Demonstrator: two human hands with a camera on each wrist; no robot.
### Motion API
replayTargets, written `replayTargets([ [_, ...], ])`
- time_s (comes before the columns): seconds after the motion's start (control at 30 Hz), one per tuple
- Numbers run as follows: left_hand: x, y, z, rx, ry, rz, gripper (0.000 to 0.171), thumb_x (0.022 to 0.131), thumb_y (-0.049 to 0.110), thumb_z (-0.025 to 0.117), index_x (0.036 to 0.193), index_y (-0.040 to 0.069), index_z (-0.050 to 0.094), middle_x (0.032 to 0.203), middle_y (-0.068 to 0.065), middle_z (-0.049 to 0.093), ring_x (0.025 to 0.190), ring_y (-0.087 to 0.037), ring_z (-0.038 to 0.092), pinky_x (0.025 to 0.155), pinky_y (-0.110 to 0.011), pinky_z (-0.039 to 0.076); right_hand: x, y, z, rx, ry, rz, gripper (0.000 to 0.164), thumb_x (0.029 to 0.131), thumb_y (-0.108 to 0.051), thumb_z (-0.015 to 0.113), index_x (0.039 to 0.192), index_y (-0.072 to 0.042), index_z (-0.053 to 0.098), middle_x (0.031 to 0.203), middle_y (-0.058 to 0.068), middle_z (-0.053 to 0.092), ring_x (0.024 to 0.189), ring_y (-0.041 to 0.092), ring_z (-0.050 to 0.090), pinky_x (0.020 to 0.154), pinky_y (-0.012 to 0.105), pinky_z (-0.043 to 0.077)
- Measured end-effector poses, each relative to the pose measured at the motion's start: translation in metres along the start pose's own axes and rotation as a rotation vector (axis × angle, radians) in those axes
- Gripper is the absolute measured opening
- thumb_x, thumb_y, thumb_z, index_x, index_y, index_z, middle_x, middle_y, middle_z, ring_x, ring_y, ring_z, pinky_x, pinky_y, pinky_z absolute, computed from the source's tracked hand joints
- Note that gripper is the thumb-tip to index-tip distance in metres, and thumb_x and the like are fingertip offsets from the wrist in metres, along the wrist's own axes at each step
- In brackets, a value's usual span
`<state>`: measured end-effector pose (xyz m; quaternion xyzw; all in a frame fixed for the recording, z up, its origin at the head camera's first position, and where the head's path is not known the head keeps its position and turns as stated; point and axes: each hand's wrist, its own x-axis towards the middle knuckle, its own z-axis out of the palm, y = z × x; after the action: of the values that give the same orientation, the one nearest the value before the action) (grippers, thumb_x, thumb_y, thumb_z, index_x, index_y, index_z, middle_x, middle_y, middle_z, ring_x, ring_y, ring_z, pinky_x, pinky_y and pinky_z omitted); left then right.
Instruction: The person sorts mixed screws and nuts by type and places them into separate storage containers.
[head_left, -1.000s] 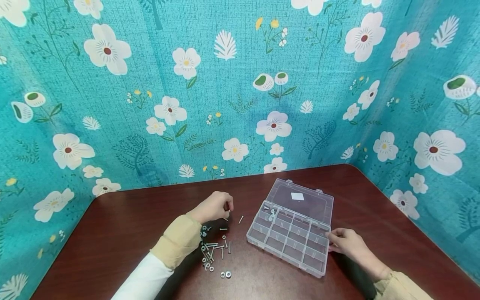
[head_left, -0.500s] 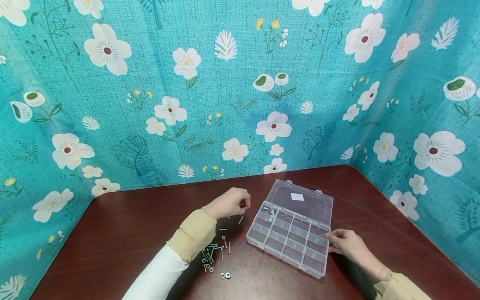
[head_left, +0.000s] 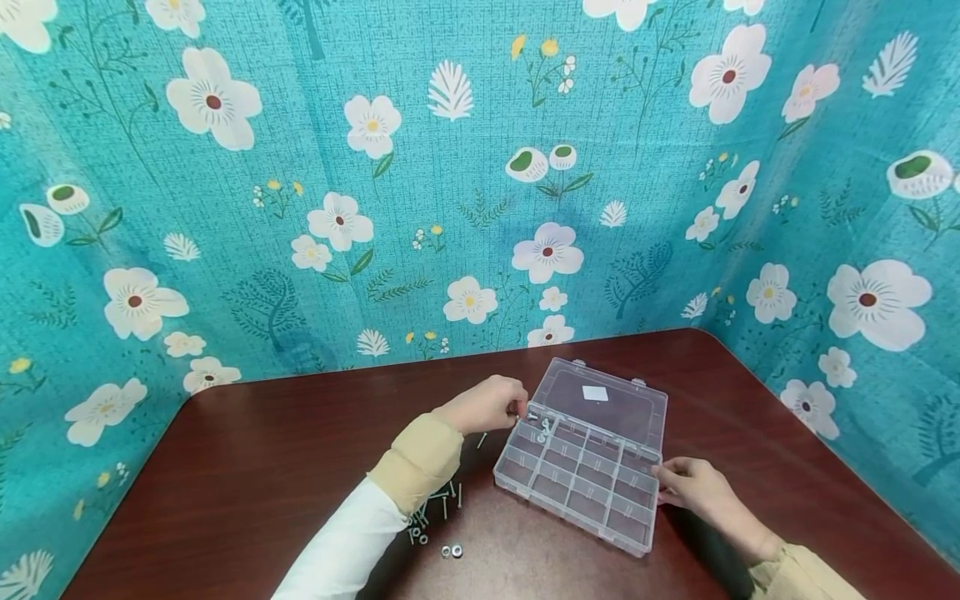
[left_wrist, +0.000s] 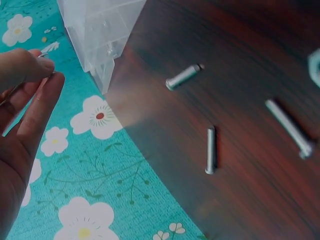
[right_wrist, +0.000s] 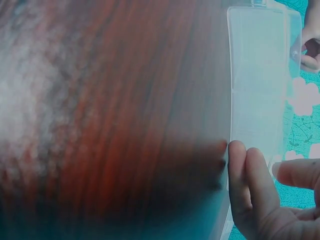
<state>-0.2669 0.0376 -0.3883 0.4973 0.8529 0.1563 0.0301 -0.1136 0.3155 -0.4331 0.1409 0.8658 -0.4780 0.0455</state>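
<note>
Holding box (head_left: 551, 504) — right hand (head_left: 697, 490); white label (head_left: 595, 392) on lid (head_left: 630, 418).

Bolts (left_wrist: 211, 151) on table (head_left: 300, 433), left of box (head_left: 567, 513).

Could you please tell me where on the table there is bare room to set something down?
The widest bare patch of table lies left of the left sleeve, reaching back to the curtain. Another lies between the box, the right hand and the curtain's right side. Screws and nuts crowd the area beside that sleeve.
</note>
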Motion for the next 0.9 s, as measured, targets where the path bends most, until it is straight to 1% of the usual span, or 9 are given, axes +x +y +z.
replayTargets([
  [0.1, 0.005, 0.003, 0.001, -0.002, -0.001, -0.002, 0.007, 0.078, 0.000, 0.063, 0.080, 0.005, 0.066, 0.074, 0.004, 0.051, 0.068, -0.008, 0.045, 0.061, -0.015, 0.039, 0.001, 0.003, 0.000, 0.011, 0.000, -0.001, 0.033, 0.088, -0.012, 0.053, 0.097, 0.020, 0.054, 0.075, 0.010, 0.062, 0.065, 0.016, 0.064, 0.059, 0.029, 0.052],
  [0.2, 0.010, 0.005, 0.002, -0.036, -0.009, -0.027, 0.006, 0.079, 0.000, 0.063, 0.082, 0.004, 0.066, 0.075, 0.003, 0.053, 0.069, -0.008, 0.046, 0.061, -0.015, 0.039, 0.004, 0.008, -0.001, 0.038, -0.011, -0.017, 0.037, 0.087, -0.016, 0.056, 0.097, 0.020, 0.054, 0.076, 0.011, 0.062, 0.065, 0.015, 0.063, 0.059, 0.029, 0.052],
  [0.23, 0.012, 0.006, 0.002, -0.049, -0.011, -0.037, 0.006, 0.079, 0.000, 0.063, 0.083, 0.003, 0.066, 0.076, 0.003, 0.054, 0.069, -0.008, 0.047, 0.062, -0.015, 0.040, 0.007, 0.013, -0.001, 0.045, -0.025, -0.040, 0.038, 0.088, -0.017, 0.056, 0.095, 0.020, 0.054, 0.075, 0.011, 0.062, 0.064, 0.014, 0.063, 0.058, 0.028, 0.052],
  [0.33, 0.015, 0.008, 0.003, -0.102, -0.011, -0.096, 0.008, 0.079, -0.002, 0.061, 0.084, 0.002, 0.067, 0.078, 0.002, 0.057, 0.069, -0.007, 0.049, 0.063, -0.015, 0.042, 0.009, 0.016, -0.002, 0.048, -0.036, -0.055, 0.040, 0.087, -0.020, 0.058, 0.094, 0.020, 0.054, 0.074, 0.010, 0.061, 0.063, 0.013, 0.062, 0.058, 0.028, 0.052],
  [0.43, 0.018, 0.010, 0.004, -0.155, -0.006, -0.168, 0.010, 0.078, -0.004, 0.061, 0.085, 0.001, 0.067, 0.078, 0.001, 0.059, 0.070, -0.008, 0.051, 0.062, -0.016, 0.043, 0.008, 0.013, -0.001, 0.032, -0.022, -0.039, 0.038, 0.087, -0.017, 0.057, 0.094, 0.020, 0.055, 0.073, 0.010, 0.061, 0.063, 0.014, 0.062, 0.058, 0.028, 0.052],
  [0.57, 0.020, 0.009, 0.007, -0.193, 0.011, -0.247, 0.010, 0.077, -0.003, 0.063, 0.084, 0.002, 0.067, 0.079, -0.002, 0.061, 0.070, -0.009, 0.053, 0.062, -0.018, 0.043, 0.003, 0.006, 0.000, 0.007, 0.007, 0.005, 0.034, 0.088, -0.013, 0.054, 0.097, 0.019, 0.054, 0.073, 0.009, 0.062, 0.064, 0.015, 0.063, 0.058, 0.028, 0.052],
  [0.7, 0.021, 0.007, 0.010, -0.222, 0.006, -0.302, 0.009, 0.078, -0.001, 0.064, 0.086, 0.002, 0.067, 0.081, -0.004, 0.062, 0.072, -0.010, 0.055, 0.064, -0.018, 0.044, 0.002, 0.003, 0.001, 0.011, 0.002, 0.005, 0.033, 0.088, -0.011, 0.052, 0.098, 0.021, 0.053, 0.076, 0.010, 0.062, 0.065, 0.014, 0.063, 0.060, 0.028, 0.052],
  [0.8, 0.020, 0.006, 0.011, -0.238, -0.009, -0.313, 0.010, 0.079, -0.001, 0.064, 0.088, 0.002, 0.067, 0.082, -0.003, 0.062, 0.074, -0.011, 0.056, 0.065, -0.019, 0.045, 0.001, 0.002, 0.001, 0.024, 0.002, 0.001, 0.033, 0.088, -0.010, 0.052, 0.098, 0.021, 0.053, 0.076, 0.010, 0.062, 0.065, 0.014, 0.063, 0.060, 0.028, 0.053],
  [0.9, 0.019, 0.005, 0.012, -0.241, -0.022, -0.293, 0.009, 0.080, 0.000, 0.063, 0.088, 0.002, 0.066, 0.083, -0.003, 0.063, 0.076, -0.012, 0.057, 0.066, -0.019, 0.046, 0.001, 0.001, 0.001, 0.033, 0.006, -0.003, 0.032, 0.088, -0.010, 0.052, 0.097, 0.021, 0.053, 0.075, 0.010, 0.062, 0.065, 0.014, 0.063, 0.060, 0.028, 0.053],
])
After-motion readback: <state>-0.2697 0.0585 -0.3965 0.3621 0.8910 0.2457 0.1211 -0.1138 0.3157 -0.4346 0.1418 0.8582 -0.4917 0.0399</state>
